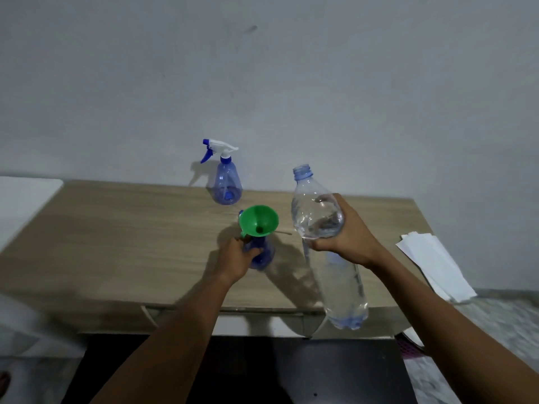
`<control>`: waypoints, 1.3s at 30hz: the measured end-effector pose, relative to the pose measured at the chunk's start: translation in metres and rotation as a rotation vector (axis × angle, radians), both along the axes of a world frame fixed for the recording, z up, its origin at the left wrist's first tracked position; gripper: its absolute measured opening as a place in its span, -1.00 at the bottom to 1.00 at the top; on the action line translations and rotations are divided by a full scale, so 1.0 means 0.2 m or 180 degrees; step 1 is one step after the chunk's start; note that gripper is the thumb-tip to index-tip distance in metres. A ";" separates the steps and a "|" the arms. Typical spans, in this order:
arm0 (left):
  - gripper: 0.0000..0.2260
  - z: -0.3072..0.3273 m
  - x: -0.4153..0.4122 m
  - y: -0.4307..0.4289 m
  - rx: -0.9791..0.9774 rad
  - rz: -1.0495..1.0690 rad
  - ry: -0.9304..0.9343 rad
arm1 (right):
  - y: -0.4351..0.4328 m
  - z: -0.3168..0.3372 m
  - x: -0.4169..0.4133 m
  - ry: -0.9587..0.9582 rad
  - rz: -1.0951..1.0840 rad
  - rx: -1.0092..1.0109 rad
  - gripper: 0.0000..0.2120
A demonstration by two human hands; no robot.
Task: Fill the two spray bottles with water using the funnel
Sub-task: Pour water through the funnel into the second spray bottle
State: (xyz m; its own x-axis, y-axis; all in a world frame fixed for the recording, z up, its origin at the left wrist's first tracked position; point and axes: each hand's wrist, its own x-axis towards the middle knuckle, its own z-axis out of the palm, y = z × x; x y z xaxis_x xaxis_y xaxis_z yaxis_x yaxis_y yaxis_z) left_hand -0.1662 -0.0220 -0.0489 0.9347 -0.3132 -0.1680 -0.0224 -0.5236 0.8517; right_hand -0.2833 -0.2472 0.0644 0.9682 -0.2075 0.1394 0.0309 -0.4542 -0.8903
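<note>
Left half of the counter (pixel 116 228) is open room. Far sprayer (pixel 227 182) stands by the wall (pixel 291 83); near sprayer (pixel 264 258), funnel (pixel 259 220) and water bottle (pixel 318 217) block the middle; papers (pixel 431 263) lie right.

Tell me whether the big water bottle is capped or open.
Open: the water bottle in the right hand shows a bare threaded neck, no cap.

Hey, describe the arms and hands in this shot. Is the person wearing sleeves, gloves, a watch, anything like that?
Both arms are bare as far as the bottom edge of the picture, and no sleeves show. The left hand and the right hand wear no gloves. No watch, bracelet or ring is visible.
</note>
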 end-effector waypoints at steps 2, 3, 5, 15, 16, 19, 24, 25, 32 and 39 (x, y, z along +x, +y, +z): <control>-0.78 0.02 -0.01 -0.01 -0.0110 0.0022 0.0009 | -0.01 -0.02 0.01 0.0143 0.0162 -0.0058 -0.26; -0.79 0.02 -0.02 -0.01 -0.0122 0.0010 0.0050 | -0.02 -0.03 0.02 0.0219 0.0223 -0.0043 -0.28; -0.78 0.03 -0.03 -0.02 -0.0073 0.0000 0.0086 | -0.04 -0.04 0.02 0.0358 0.0318 -0.0033 -0.30; -0.73 -0.01 0.02 -0.02 0.0106 0.0045 0.0072 | -0.08 -0.07 0.06 0.0878 0.0642 -0.0352 -0.32; -0.73 -0.01 0.03 -0.02 0.0104 0.0067 0.0071 | -0.08 -0.07 0.07 0.0937 0.0670 -0.0353 -0.33; -0.74 -0.01 0.03 -0.02 0.0050 0.0078 0.0151 | -0.09 -0.06 0.08 0.1131 0.0772 -0.0384 -0.33; -0.71 -0.05 0.05 -0.02 -0.0021 0.0100 0.0141 | -0.11 -0.04 0.09 0.1338 0.0896 -0.0560 -0.33; -0.71 -0.05 0.05 -0.02 -0.0046 0.0110 0.0166 | -0.11 -0.03 0.09 0.1367 0.0929 -0.0562 -0.33; -0.70 -0.05 0.04 -0.03 -0.0134 0.0154 0.0220 | -0.09 0.03 0.11 0.1661 0.1035 -0.0547 -0.35; -0.71 -0.02 0.02 -0.04 -0.0141 0.0155 0.0223 | -0.08 0.07 0.11 0.1773 0.1156 -0.0680 -0.41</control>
State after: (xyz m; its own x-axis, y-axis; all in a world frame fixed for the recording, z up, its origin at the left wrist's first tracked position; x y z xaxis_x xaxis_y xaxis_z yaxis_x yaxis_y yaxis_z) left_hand -0.1614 -0.0297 -0.0525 0.9355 -0.2763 -0.2203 0.0625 -0.4843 0.8727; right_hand -0.2609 -0.2636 0.0775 0.9103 0.1195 -0.3963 -0.2214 -0.6685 -0.7100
